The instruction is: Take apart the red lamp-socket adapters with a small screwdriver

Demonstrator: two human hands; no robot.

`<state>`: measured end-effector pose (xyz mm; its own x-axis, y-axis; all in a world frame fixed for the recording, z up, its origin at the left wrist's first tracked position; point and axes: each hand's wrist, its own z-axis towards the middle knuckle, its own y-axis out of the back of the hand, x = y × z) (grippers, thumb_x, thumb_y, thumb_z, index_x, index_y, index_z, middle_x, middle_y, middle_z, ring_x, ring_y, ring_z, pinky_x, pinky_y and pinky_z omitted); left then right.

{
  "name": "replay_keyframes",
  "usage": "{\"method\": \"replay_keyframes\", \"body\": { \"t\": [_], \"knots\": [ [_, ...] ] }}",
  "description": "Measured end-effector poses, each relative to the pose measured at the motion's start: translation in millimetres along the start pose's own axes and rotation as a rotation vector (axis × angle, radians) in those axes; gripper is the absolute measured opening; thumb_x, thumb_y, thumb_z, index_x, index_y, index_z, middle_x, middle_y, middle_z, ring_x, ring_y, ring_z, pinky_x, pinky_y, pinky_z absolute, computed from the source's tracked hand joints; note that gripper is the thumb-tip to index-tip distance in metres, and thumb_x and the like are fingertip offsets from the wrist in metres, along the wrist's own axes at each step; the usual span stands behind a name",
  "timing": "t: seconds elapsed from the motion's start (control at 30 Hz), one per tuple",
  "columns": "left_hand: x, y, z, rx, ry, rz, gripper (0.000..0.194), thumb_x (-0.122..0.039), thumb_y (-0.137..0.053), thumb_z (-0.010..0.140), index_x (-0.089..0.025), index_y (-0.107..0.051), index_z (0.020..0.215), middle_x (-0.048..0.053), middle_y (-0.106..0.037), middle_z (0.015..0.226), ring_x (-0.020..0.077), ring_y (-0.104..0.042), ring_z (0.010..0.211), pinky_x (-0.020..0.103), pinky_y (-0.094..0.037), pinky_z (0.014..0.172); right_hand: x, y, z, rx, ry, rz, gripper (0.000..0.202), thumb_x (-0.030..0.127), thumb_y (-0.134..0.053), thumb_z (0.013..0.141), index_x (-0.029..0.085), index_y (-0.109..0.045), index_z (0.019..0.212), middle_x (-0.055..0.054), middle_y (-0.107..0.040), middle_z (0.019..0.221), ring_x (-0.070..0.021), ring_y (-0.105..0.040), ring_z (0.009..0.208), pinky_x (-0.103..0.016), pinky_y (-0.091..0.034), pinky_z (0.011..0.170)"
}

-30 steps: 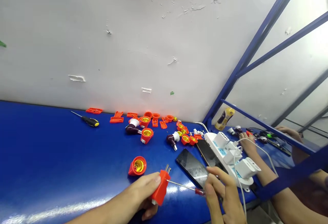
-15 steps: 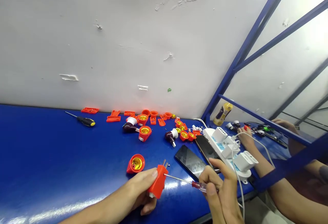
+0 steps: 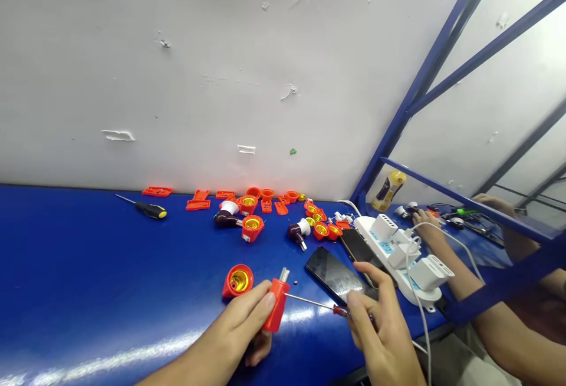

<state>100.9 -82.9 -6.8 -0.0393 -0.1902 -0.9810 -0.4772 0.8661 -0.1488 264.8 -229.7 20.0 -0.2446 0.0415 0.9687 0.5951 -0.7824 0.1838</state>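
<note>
My left hand is closed around a red plug housing whose two metal prongs point up and away. In my right hand is a thin screwdriver with a reddish see-through handle, held between thumb and fingers. Its tip meets the upper right side of the housing. A red lamp socket with a gold threaded inside lies on the table just behind my left hand. Beside the prongs rests a tiny dark metal piece.
Red sockets, red flat covers and dark lamp holders lie toward the wall. A black-yellow screwdriver lies left. Phones and a power strip are right, near a blue frame and another person's arm.
The red plug housing has turned in my left hand, showing a narrower side. The screwdriver still touches it, and my right hand's grip on the handle has shifted. The camera view has moved slightly.
</note>
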Motion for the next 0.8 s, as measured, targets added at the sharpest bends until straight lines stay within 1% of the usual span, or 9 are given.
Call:
{"method": "replay_keyframes", "body": {
  "t": [0.07,0.13,0.23,0.33,0.4,0.43,0.57,0.67,0.8],
  "knots": [
    [-1.2,-4.0,-2.5,-0.053,-0.013,0.066,0.056,-0.078,-0.051,0.091,-0.022,-0.053,0.089,-0.006,-0.045,0.059,0.0136,-0.040,0.055,0.029,-0.033,0.059,-2.8,-3.9,-0.9,-0.063,0.042,0.080,0.065,0.066,-0.063,0.089,0.028,-0.042,0.137,0.006,-0.049,0.073,-0.0121,-0.041,0.057,-0.026,-0.042,0.061],
    [-4.2,-7.4,-4.2,-0.067,-0.027,0.086,0.057,-0.080,-0.050,0.090,-0.023,-0.049,0.084,-0.006,-0.044,0.057,0.0138,-0.040,0.054,0.029,-0.034,0.058,-4.7,-8.2,-3.4,-0.072,0.039,0.179,0.064,0.064,-0.067,0.087,0.031,-0.040,0.134,0.005,-0.053,0.082,-0.0094,-0.040,0.056,-0.023,-0.039,0.057],
    [-8.7,-9.8,-5.5,-0.061,-0.005,0.092,0.060,-0.083,-0.049,0.087,-0.024,-0.047,0.084,-0.007,-0.044,0.056,0.0133,-0.040,0.052,0.028,-0.034,0.056,-8.5,-11.4,-5.4,0.035,-0.035,0.195,0.054,0.066,-0.050,0.097,0.027,-0.045,0.134,0.009,-0.046,0.061,-0.0090,-0.030,0.045,-0.021,-0.024,0.045],
    [-9.8,-9.7,-5.4,-0.060,0.008,0.131,0.061,-0.085,-0.048,0.087,-0.023,-0.048,0.085,-0.006,-0.046,0.057,0.0133,-0.043,0.054,0.026,-0.035,0.057,-17.9,-11.6,-1.4,0.122,0.059,-0.054,0.056,0.058,-0.030,0.107,0.018,-0.067,0.096,0.008,-0.034,0.043,-0.0100,-0.032,0.041,-0.023,-0.030,0.046],
    [-7.9,-9.2,-3.5,-0.084,0.002,0.167,0.061,-0.084,-0.047,0.088,-0.023,-0.048,0.082,-0.006,-0.048,0.057,0.0132,-0.044,0.054,0.025,-0.036,0.057,-26.0,-13.0,3.7,0.170,0.218,-0.232,0.058,0.048,-0.030,0.109,0.018,-0.062,0.071,0.006,-0.036,0.043,-0.0094,-0.036,0.039,-0.023,-0.032,0.046],
    [-6.4,-8.9,-1.8,-0.094,0.000,0.179,0.061,-0.084,-0.046,0.088,-0.024,-0.048,0.082,-0.006,-0.048,0.055,0.0131,-0.043,0.052,0.025,-0.036,0.055,-29.5,-14.2,6.2,0.198,0.294,-0.295,0.056,0.044,-0.033,0.109,0.019,-0.061,0.068,0.005,-0.041,0.045,-0.0096,-0.040,0.040,-0.023,-0.033,0.045],
    [-0.9,-7.0,6.1,-0.127,0.016,0.146,0.062,-0.086,-0.046,0.086,-0.024,-0.045,0.083,-0.008,-0.046,0.050,0.0120,-0.040,0.045,0.024,-0.034,0.047,-34.3,-14.6,12.3,0.296,0.488,-0.380,0.034,0.035,-0.043,0.105,0.020,-0.066,0.085,0.001,-0.064,0.066,-0.0118,-0.059,0.055,-0.023,-0.042,0.055],
    [0.2,-4.7,8.6,-0.116,0.030,0.075,0.064,-0.088,-0.049,0.083,-0.024,-0.047,0.083,-0.007,-0.047,0.051,0.0116,-0.040,0.047,0.023,-0.034,0.048,-31.5,-1.8,14.7,0.284,0.600,-0.449,0.020,0.027,-0.050,0.102,0.023,-0.069,0.100,0.001,-0.066,0.074,-0.0138,-0.063,0.063,-0.024,-0.048,0.063],
    [3.2,-0.8,8.0,-0.081,0.007,-0.039,0.059,-0.081,-0.051,0.088,-0.023,-0.049,0.085,-0.007,-0.047,0.053,0.0118,-0.040,0.049,0.024,-0.032,0.050,-34.9,16.3,21.5,0.211,0.853,-0.791,0.015,0.024,-0.057,0.098,0.023,-0.069,0.106,-0.008,-0.068,0.096,-0.0248,-0.067,0.087,-0.034,-0.055,0.074]
  ]
}}
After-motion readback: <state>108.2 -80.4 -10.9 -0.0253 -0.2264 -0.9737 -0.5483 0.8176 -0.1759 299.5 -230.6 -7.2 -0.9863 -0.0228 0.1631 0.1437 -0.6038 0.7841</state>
